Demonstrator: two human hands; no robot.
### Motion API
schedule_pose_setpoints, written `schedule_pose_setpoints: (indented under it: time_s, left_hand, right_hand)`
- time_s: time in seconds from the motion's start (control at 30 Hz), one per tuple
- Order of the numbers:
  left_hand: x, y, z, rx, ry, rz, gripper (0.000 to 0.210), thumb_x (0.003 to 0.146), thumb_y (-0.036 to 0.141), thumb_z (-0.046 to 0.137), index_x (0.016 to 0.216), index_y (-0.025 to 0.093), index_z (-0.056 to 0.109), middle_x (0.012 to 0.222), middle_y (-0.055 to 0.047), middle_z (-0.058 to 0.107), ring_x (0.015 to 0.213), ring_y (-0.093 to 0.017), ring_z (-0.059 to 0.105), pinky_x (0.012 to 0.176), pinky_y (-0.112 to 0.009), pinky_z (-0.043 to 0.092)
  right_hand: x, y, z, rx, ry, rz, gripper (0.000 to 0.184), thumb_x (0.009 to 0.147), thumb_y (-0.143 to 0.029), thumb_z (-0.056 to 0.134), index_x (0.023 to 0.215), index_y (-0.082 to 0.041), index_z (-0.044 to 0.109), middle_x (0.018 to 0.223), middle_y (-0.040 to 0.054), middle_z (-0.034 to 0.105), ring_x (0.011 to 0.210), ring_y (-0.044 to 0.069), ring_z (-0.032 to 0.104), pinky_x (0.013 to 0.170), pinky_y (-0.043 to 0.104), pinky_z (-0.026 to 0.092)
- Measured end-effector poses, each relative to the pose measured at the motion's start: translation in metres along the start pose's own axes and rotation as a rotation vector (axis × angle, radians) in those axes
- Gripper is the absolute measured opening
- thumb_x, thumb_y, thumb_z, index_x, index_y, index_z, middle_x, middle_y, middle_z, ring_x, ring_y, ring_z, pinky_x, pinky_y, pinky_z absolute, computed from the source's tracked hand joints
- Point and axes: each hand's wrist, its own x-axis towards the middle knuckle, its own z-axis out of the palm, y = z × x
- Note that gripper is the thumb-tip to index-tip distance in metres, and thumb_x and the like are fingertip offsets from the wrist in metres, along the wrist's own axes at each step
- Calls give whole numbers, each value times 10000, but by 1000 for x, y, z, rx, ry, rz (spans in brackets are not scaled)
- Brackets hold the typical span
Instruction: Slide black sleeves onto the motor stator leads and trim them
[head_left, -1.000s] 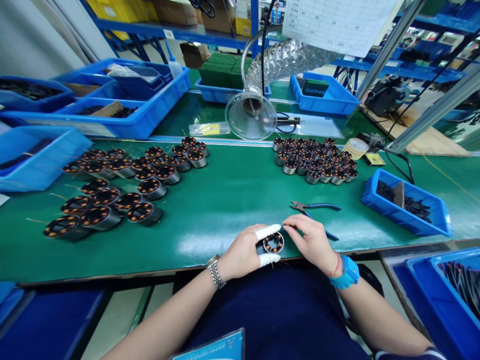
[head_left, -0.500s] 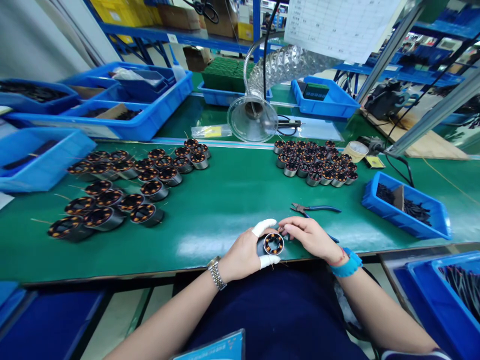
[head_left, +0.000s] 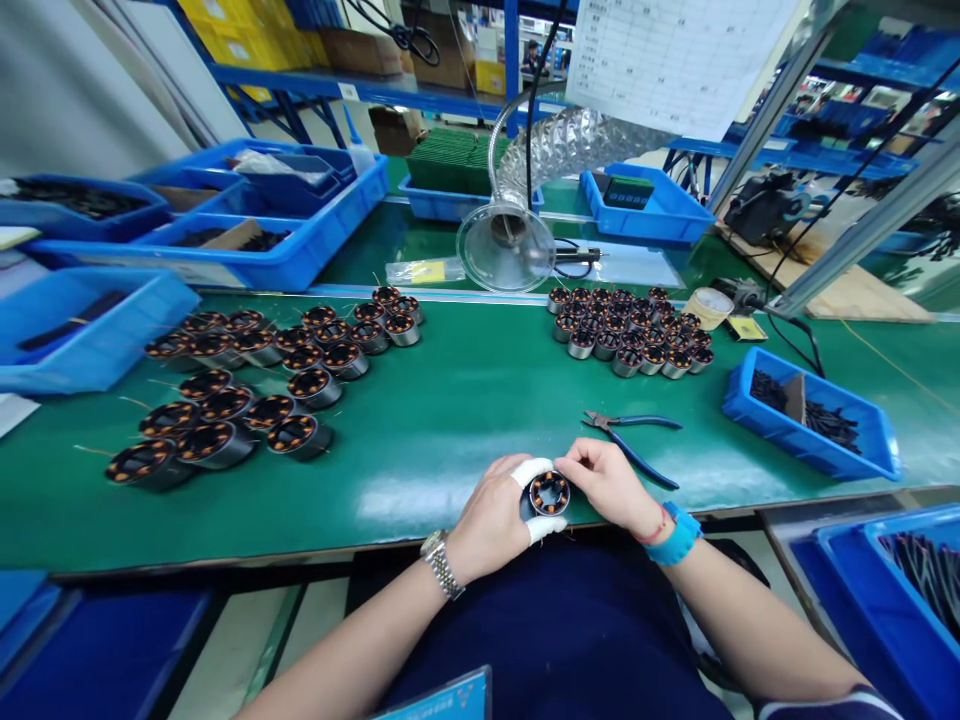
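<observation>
My left hand (head_left: 501,515), with white finger cots on thumb and finger, is closed around a motor stator (head_left: 550,493) at the table's front edge. The stator is a metal ring with copper windings inside, its open face turned up toward me. At its upper right rim, my right hand (head_left: 609,484) pinches with thumb and forefinger; whatever is between the fingertips is too small to make out. Blue-handled cutting pliers (head_left: 634,450) lie spread on the green table just beyond my right hand.
Several stators with loose wire ends (head_left: 217,440) stand at left, and a tighter group (head_left: 630,330) stands back right. A blue bin (head_left: 814,450) of black parts sits at right. Blue trays (head_left: 300,245) are at far left. An extraction funnel (head_left: 506,245) hangs at the back.
My right hand has shifted slightly left, closer against the stator's rim, uncovering more of the pliers. My left hand still holds the stator. The whole view has shifted slightly.
</observation>
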Motion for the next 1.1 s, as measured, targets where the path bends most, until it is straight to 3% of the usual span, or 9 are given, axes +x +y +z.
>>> schedule_pose_setpoints:
  time_s: [0.13, 0.27, 0.33, 0.43, 0.5, 0.67, 0.77, 0.87, 1.1]
  left_hand:
    - [-5, 5, -15, -242, -102, -32, 490, 636, 298, 714, 1088, 225, 540, 1065, -66, 589, 980, -232, 542, 884, -403, 422]
    - [-11, 5, -28, -791, -336, -152, 531, 618, 370, 718, 1089, 204, 537, 1063, -72, 628, 955, -233, 583, 868, -387, 439]
    - [-13, 4, -29, -1035, -403, -195, 552, 600, 429, 712, 1067, 181, 552, 1041, -96, 641, 908, -244, 605, 800, -373, 468]
    - [-14, 4, -30, -1147, -456, -208, 566, 593, 482, 691, 1042, 163, 563, 1012, -116, 649, 834, -242, 619, 711, -349, 486]
    - [-12, 6, -32, -999, -441, -158, 549, 604, 448, 698, 1055, 174, 548, 1003, -98, 646, 845, -231, 610, 736, -350, 479]
    - [-4, 8, -32, -200, -176, 64, 434, 643, 285, 700, 1040, 205, 542, 1023, -71, 603, 940, -230, 549, 862, -393, 418]
    - [0, 1, -29, -27, -139, 141, 430, 679, 278, 673, 1076, 216, 519, 1036, -77, 594, 953, -231, 537, 863, -391, 417]
    - [2, -5, -29, -1, -168, 173, 439, 698, 290, 663, 1103, 225, 505, 999, -64, 600, 915, -217, 538, 832, -372, 428]
    - [3, -12, -30, -3, -172, 188, 396, 691, 346, 667, 1041, 217, 537, 951, -60, 610, 878, -215, 546, 828, -378, 415]
  right_hand:
    - [-12, -7, -10, -11, -83, -73, 269, 844, -355, 456, 724, -143, 570, 602, -12, 529, 539, 82, 445, 505, 209, 378]
    - [-21, -10, -27, -226, -26, -596, 241, 836, -256, 508, 1061, -189, 564, 950, 67, 604, 835, 138, 539, 751, 290, 451]
    - [-22, -11, -32, -308, -43, -796, 207, 820, -189, 525, 1018, -195, 584, 939, 72, 602, 866, 145, 531, 763, 299, 447]
    - [-22, -14, -32, -298, -83, -894, 152, 803, -126, 519, 923, -170, 601, 824, 65, 599, 795, 138, 525, 720, 288, 441]
    - [-23, -17, -27, -227, -111, -808, 104, 796, -125, 506, 829, -164, 598, 758, 49, 591, 745, 131, 513, 709, 289, 430]
    - [-18, -14, -1, 169, -77, 5, 137, 727, -144, 448, 592, -167, 450, 510, -39, 430, 470, 68, 355, 449, 207, 305]
    - [-11, -10, 10, 287, -103, 225, 122, 689, -127, 394, 579, -176, 408, 446, -66, 370, 399, 55, 278, 384, 191, 221]
    - [-11, -9, 14, 189, -66, 109, 118, 709, -133, 437, 598, -163, 467, 518, -44, 453, 473, 63, 363, 448, 193, 289]
    - [-30, -7, 16, -362, 23, -432, 189, 855, -151, 393, 864, -172, 580, 749, 44, 581, 712, 143, 498, 664, 284, 420]
